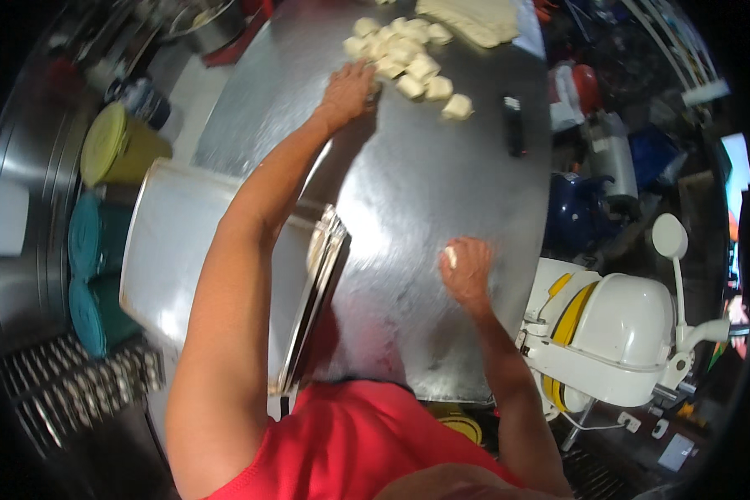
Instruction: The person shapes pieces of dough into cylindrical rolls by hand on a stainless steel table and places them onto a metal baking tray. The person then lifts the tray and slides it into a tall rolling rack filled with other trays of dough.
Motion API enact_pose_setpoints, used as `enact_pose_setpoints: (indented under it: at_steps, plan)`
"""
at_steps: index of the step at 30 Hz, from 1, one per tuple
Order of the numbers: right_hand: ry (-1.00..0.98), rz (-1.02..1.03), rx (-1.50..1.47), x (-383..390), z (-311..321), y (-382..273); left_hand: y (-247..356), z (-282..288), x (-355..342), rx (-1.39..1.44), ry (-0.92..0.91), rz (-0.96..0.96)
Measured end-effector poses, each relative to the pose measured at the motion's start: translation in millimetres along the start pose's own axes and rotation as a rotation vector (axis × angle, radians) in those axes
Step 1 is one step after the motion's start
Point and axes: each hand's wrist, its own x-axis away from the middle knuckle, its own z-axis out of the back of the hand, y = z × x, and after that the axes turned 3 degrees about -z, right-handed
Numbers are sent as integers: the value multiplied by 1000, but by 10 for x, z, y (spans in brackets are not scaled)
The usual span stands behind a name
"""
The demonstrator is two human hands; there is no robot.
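My left hand (348, 93) reaches across the steel table (400, 200) to the lower left edge of a loose group of pale dough pieces (404, 52), its fingers apart and nearly touching the closest ones. My right hand (467, 268) rests lower on the table, fingers curled over a small pale piece of dough (452, 257), partly hidden by them. A larger flat sheet of dough (467, 18) lies at the far end. A slim black object (513, 125) lies to the right of the pieces.
Stacked metal trays (175, 250) sit left, under my left forearm. A white mixer (612, 321) stands right of the table, with a steel cylinder (608, 158) and assorted gear beyond. A yellow bin (108, 146) and teal bins (96, 242) stand left. A metal rack (75, 383) is lower left.
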Motion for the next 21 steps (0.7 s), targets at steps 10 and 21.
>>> enact_pose_setpoints:
  at_steps: [10, 21]
  plan:
    - [11, -7, -29, -49, 32, -55, 596, -18, 129, 397, -299, -122]
    - [-103, -147, -103, 1018, 797, 113, 2664, 1128, 3305, 530, -369, 94]
